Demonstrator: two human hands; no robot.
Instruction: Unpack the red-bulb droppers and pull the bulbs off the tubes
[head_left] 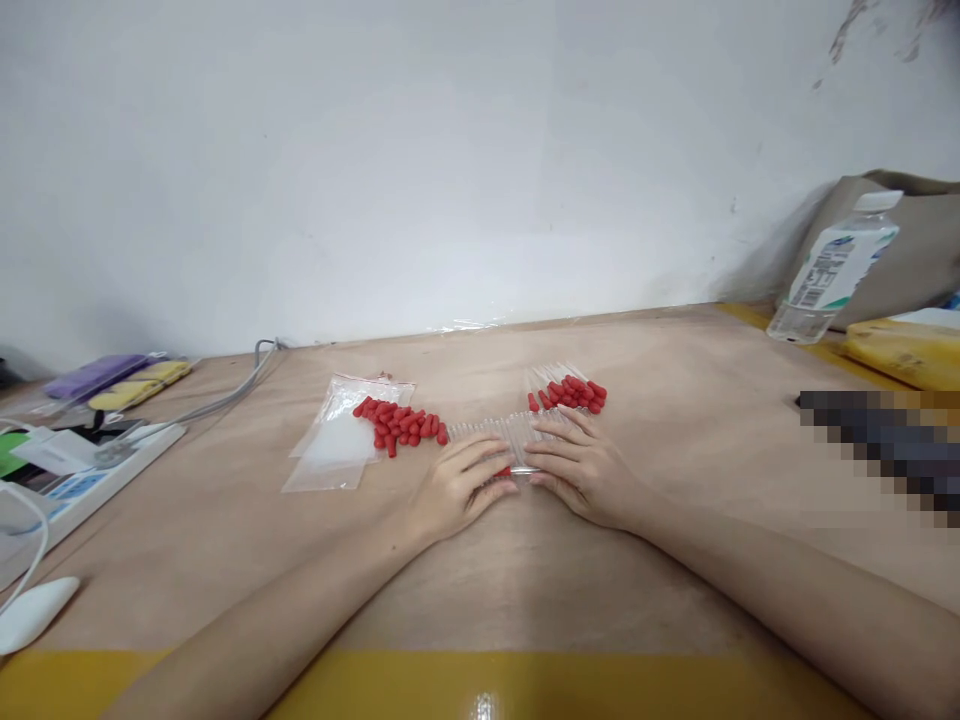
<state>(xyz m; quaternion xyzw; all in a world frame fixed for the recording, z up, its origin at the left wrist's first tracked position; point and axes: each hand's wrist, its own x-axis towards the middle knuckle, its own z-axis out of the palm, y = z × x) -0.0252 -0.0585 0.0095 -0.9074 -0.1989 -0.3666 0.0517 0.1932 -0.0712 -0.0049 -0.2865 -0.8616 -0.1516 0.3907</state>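
Note:
My left hand [454,490] pinches a red rubber bulb [505,472] between thumb and fingers; most of the bulb is hidden. Facing it, my right hand [592,475] grips a thin clear tube [524,470], whose end lies at the bulb. Whether the tube sits inside it I cannot tell. Just beyond my fingers a row of clear tubes [514,432] lies side by side, partly covered by both hands. A pile of loose red bulbs [403,422] rests to the left. Behind my right hand lie droppers [574,390], clear tubes with red bulbs on their near ends.
Clear plastic bags [330,455] lie under and beside the loose bulbs. At left are a power strip [112,470], a grey cable [240,388], a white mouse [37,612] and purple and yellow packs. A bottle [836,270] leans against a bag at right. A wall borders the back.

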